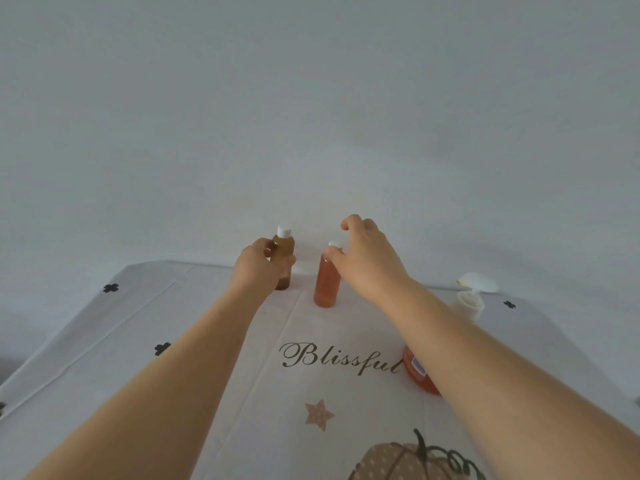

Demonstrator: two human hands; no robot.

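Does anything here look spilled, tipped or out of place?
Nothing stands out. The brown bottle and the orange bottle stand upright with caps on, and the tablecloth shows no spill.

Home setting, printed tablecloth [138,344], "Blissful" lettering [341,358], pumpkin motif [398,462], plain white wall [311,98] behind

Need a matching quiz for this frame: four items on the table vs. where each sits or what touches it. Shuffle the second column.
1. brown bottle
2. pale orange bottle
3. white pump dispenser
4. orange jar

A. partly hidden under the right forearm
B. gripped by the left hand
C. standing alone at the far right, untouched
D. just below the right hand, thumb by its cap

Pairs: 1-B, 2-D, 3-C, 4-A
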